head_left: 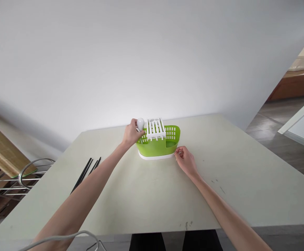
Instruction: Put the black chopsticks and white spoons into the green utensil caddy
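A green plastic cutlery basket point(154, 148) with slotted sides stands upright on a white base tray point(155, 157). A white slotted rack point(156, 129) bridges its middle. My left hand point(131, 134) is closed on a white spoon point(140, 123), its rounded bowl turned up, over the basket's left compartment. The spoon's handle is mostly hidden by my fingers and the basket. At the basket's lower right end, my right hand point(185, 160) has its fingers curled against the rim. Black chopsticks point(82, 174) lie on the table at left, partly covered by my left forearm.
The pale table point(152, 198) backs onto a white wall point(152, 62). Left of the table are a metal wire rack point(23, 177) and a bamboo mat or board point(5, 146). A grey cable point(62, 237) crosses the near left edge.
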{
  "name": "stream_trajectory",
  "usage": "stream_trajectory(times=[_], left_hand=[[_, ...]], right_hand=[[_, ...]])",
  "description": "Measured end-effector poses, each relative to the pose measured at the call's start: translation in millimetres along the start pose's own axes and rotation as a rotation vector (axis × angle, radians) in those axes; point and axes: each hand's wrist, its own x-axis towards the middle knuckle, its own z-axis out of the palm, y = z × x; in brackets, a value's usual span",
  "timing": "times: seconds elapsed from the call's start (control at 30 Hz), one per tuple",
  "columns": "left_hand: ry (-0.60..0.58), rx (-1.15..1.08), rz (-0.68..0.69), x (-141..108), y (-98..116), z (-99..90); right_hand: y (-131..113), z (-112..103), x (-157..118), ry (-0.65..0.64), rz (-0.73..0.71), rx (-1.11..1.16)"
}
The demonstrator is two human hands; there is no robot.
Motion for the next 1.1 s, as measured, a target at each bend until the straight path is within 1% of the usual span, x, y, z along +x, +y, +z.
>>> stream_trajectory(times=[0.1,0.3,0.4,0.53,0.63,0.73,0.83,0.87,0.9,0.97,1.03,1.1], left_hand=[[0.014,-0.101,0.017,-1.9,-2.0,-2.6],[0.046,-0.295,0.094,-6.3,-0.1,-5.4],[0.061,-0.36,0.07,-4.8,1.7,-6.2],[0.118,-0.467,0.007,0.2,4.2,-10.0],[0.189,-0.576,-0.015,5.5,5.4,-15.3],[0.304,-0.726,-0.062,15.0,2.7,-24.8],[0.456,-0.915,-0.185,28.0,-8.8,-41.8],[0.477,-0.975,-0.243,31.6,-14.9,-49.2],[0.474,-1.026,-0.3,34.2,-22.2,-57.1],[0.402,-1.078,-0.389,34.8,-38.8,-73.5],[0.323,-1.053,-0.447,28.4,-56.0,-88.3],[0.242,-0.967,-0.503,15.7,-71.0,-99.5]], right_hand=[[-1.9,-1.2,-1.0,-0.004,0.008,-0.008],[-3.1,-2.7,-2.5,-0.009,0.007,-0.01],[-1.9,-3.2,-2.8,-0.014,0.0,-0.01],[-0.1,-3.2,-2.9,-0.007,-0.007,-0.003],[1.1,-3.1,-2.9,-0.005,-0.017,-0.002],[1.9,-3.4,-3.0,-0.009,-0.026,-0.001],[1.7,-4.0,-3.2,-0.013,-0.02,0.001],[1.5,-4.2,-3.3,-0.014,-0.018,0.002],[1.2,-4.3,-3.4,-0.015,-0.017,0.004],[0.8,-4.4,-3.6,-0.016,-0.018,0.005],[0.8,-4.5,-3.7,-0.018,-0.018,0.002],[1.1,-4.5,-3.6,-0.018,-0.015,-0.002]])
